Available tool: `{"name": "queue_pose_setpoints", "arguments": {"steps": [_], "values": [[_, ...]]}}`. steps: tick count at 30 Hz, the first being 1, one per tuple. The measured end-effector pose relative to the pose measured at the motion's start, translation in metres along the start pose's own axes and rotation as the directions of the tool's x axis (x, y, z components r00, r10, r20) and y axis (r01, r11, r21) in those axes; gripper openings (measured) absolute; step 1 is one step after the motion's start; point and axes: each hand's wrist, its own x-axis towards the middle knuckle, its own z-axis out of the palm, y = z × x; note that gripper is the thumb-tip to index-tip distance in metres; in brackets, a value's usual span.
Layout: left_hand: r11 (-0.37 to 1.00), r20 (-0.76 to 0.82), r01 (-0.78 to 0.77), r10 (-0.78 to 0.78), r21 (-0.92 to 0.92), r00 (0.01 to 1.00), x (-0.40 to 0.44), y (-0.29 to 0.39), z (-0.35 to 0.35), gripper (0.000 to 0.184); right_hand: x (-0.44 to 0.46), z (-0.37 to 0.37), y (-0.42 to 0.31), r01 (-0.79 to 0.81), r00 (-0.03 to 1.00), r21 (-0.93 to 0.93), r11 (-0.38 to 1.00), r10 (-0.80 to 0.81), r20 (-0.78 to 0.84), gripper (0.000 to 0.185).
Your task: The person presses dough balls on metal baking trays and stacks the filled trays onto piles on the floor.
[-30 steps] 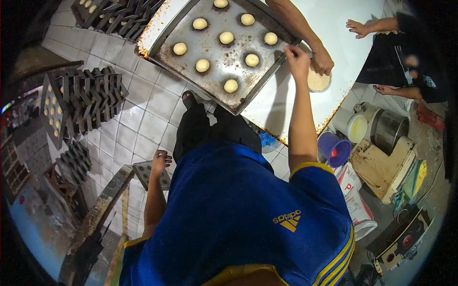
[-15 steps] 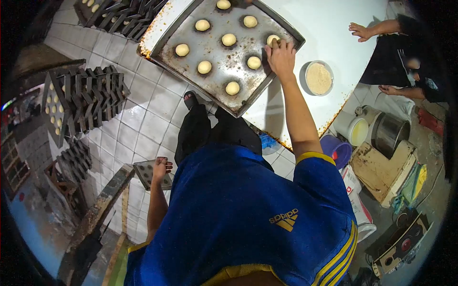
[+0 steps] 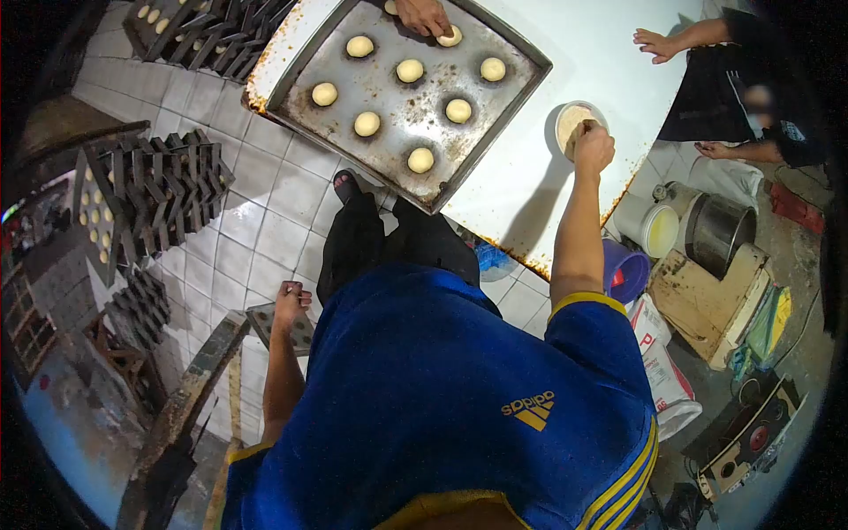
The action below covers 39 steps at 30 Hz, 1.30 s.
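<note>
Our right hand [image 3: 596, 150] reaches into a clear bowl [image 3: 557, 131] of pale crumbs [image 3: 572, 116], fingers bunched together at the far-right part of the filling; whether they are clamped on anything, we cannot tell. Our left hand [image 3: 289, 305] hangs beside our hip, fingers loosely curled and a little apart, holding nothing that we can see. Below those fingers lies a small tray [image 3: 261, 318] on the floor.

Forward and left of the right fingers, a big metal tray [image 3: 397, 106] rests on the white bench [image 3: 627, 79]. It holds nine pale dough balls [image 3: 409, 71], well spaced, perhaps so that fingers can touch one without brushing its neighbour. Another person's hand [image 3: 424, 14] comes in from the far side, fingertips on one of the far balls and partly hiding another. The bowl stands just beside the tray, which seems to keep the crumbs within easy reach.

To the right of our right fingers, a third person's hand [image 3: 655, 44] is held out, palm open, near the bench. Nearer us than those fingers, and further right, stand a white bucket [image 3: 632, 215] with something yellow inside, a purple bucket [image 3: 629, 265] with something red in it, and a metal pot [image 3: 726, 231] whose contents we cannot make out.
</note>
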Motion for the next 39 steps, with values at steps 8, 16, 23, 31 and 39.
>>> {"name": "queue_pose_setpoints", "arguments": {"steps": [8,16,23,31,39], "values": [[0.999,-0.049,-0.031,0.032,0.026,0.998,-0.009,0.015,-0.002,0.019,0.002,-0.017,-0.003,-0.070,0.998,0.147,0.987,0.070,0.003,0.024],[1.000,-0.033,0.014,-0.013,0.025,0.999,-0.012,-0.015,0.004,0.024,-0.068,-0.041,-0.052,-0.012,0.944,0.882,0.471,-0.286,0.166,0.025],[0.998,0.009,-0.001,0.000,0.063,1.000,0.005,-0.016,0.008,0.025,-0.185,-0.054,-0.176,0.354,0.736,0.837,0.417,-0.677,0.026,0.016],[0.998,0.000,-0.052,0.052,-0.028,0.999,0.001,-0.011,-0.003,0.024,-0.205,-0.031,-0.201,0.805,0.529,0.381,0.456,-0.841,-0.112,0.029],[0.998,-0.003,-0.053,0.053,-0.029,0.999,-0.001,-0.015,0.006,0.025,-0.237,-0.048,-0.183,0.794,0.509,0.322,0.515,-0.854,0.111,0.065]]}}
